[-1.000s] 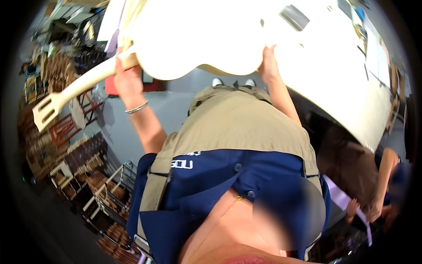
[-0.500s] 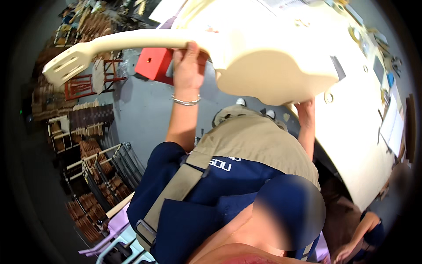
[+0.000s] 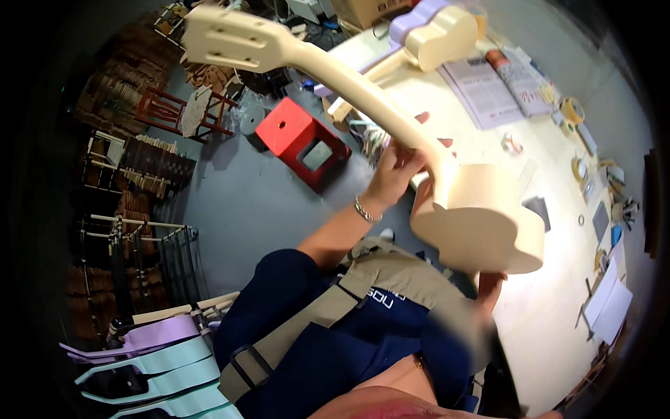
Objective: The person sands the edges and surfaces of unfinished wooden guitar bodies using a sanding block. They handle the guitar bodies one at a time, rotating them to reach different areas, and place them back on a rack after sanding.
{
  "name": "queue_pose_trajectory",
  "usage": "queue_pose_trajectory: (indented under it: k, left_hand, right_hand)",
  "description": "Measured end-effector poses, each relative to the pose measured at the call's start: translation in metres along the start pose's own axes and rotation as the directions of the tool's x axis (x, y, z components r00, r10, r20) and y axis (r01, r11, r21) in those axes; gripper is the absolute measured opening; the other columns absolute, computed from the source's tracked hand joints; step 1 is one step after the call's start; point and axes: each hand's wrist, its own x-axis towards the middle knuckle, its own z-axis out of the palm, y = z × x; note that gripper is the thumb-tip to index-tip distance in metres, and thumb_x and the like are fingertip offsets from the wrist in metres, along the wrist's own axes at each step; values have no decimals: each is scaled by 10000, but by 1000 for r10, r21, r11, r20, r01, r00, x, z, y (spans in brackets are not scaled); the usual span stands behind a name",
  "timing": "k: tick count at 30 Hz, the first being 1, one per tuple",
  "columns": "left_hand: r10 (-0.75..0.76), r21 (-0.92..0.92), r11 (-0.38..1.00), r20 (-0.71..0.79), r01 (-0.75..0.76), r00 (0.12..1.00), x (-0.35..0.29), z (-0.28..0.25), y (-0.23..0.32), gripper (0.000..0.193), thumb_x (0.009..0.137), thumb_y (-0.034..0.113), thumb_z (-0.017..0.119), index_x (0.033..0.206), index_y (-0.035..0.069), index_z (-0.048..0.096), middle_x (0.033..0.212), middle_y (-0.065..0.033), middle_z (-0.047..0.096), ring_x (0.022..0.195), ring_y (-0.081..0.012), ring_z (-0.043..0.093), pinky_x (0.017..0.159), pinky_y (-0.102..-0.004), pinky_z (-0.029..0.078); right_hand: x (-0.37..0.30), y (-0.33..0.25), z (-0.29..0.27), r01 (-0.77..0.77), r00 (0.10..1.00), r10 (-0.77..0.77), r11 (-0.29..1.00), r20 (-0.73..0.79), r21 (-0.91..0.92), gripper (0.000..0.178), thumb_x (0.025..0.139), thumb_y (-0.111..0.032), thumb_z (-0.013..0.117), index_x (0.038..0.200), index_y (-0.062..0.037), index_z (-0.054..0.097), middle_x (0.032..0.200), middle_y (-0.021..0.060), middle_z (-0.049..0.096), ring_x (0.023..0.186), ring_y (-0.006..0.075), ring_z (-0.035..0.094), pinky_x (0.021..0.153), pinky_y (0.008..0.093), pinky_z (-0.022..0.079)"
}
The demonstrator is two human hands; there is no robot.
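Note:
I hold an unfinished cream-coloured small guitar (image 3: 481, 216) up in front of me, headstock (image 3: 223, 35) pointing to the upper left. My left hand (image 3: 401, 164), with a bracelet at the wrist, grips the neck where it joins the body. My right hand (image 3: 490, 288) supports the body from underneath; only its fingers show below the lower edge. I wear a dark blue shirt and a tan apron.
A pale workbench (image 3: 544, 314) at right carries another cream and purple guitar body (image 3: 436, 31), open papers (image 3: 495, 84), tape rolls (image 3: 572, 108) and small tools. A red stool (image 3: 300, 140) stands on the grey floor. Wooden racks (image 3: 132, 167) fill the left; pastel guitar bodies (image 3: 153, 356) lie lower left.
The guitar has swung round and down to the right, its body now over the bench edge. My left hand slid along the neck toward the body.

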Motion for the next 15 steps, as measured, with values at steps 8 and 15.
queue_pose_trajectory:
  k: [8,15]
  left_hand:
    - [52,184,982,-72,-38,996,-1,5,9,647,974,476,209,1448,78,21,1296,-202,478,1075,-192,566,895,-293,462]
    - [57,130,990,-53,-50,997,-5,2,12,643,971,453,291,1432,39,121,1327,-187,453,1111,-214,528,967,-337,402]
  right_hand:
    - [13,-4,26,21,986,-21,1000,-167,-2,627,955,-520,260,1394,-73,291,1348,124,423,1187,287,468,958,409,426]
    - [14,-2,43,15,999,-13,998,-31,63,563,977,-448,259,1372,-51,318,1288,128,468,1149,261,493,934,379,438]
